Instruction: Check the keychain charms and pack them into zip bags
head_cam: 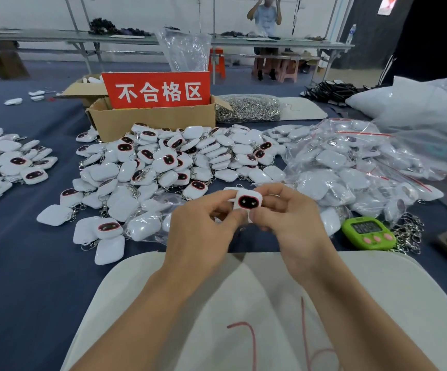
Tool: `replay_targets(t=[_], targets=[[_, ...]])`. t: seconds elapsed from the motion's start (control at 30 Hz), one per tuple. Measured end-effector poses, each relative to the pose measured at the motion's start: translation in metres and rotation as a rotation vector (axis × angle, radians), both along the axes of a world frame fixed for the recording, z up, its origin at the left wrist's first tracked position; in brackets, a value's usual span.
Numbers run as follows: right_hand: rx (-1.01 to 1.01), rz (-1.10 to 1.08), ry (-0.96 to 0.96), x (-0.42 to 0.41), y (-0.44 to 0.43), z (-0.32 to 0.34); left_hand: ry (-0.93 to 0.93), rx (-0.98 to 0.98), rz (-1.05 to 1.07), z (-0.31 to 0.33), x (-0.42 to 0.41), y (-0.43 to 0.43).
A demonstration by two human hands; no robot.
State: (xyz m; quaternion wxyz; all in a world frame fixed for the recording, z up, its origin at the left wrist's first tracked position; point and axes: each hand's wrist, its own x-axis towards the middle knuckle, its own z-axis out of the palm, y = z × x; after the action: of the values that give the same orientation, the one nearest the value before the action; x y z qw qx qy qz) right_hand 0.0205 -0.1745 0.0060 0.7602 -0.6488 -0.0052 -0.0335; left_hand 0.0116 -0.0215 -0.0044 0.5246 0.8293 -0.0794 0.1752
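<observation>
Over the far edge of the white pad [377, 285], I pinched one charm [247, 201] face-up between left hand [203, 228] and right hand [289, 223], best turned slowly to check face and back before bagging.

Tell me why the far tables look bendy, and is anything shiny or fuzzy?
Head view: the wide lens bends the far tables and stretches the edges; the charm pinched by the left hand and right hand looks sharp; the person at the back is fuzzy; light glints off the zip bags; shadows are soft.
</observation>
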Motion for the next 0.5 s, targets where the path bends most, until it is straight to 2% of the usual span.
replay_targets(t=[0.07,0.17,0.43,0.5], targets=[[0.074,0.057,0.08,0.0009,0.0005,-0.0017,0.027,-0.047,-0.01,0.0004,-0.0002,-0.0002],[0.022,0.118,0.136,0.0012,0.0015,-0.0052,0.076,-0.088,0.01,-0.0007,0.0026,0.0002],[-0.061,0.068,0.15,0.0004,0.0026,-0.006,0.094,-0.029,0.017,0.0018,-0.0004,-0.002],[-0.103,0.05,0.156,-0.0005,0.0009,-0.0067,0.062,0.039,0.015,0.0019,-0.0019,-0.0027]])
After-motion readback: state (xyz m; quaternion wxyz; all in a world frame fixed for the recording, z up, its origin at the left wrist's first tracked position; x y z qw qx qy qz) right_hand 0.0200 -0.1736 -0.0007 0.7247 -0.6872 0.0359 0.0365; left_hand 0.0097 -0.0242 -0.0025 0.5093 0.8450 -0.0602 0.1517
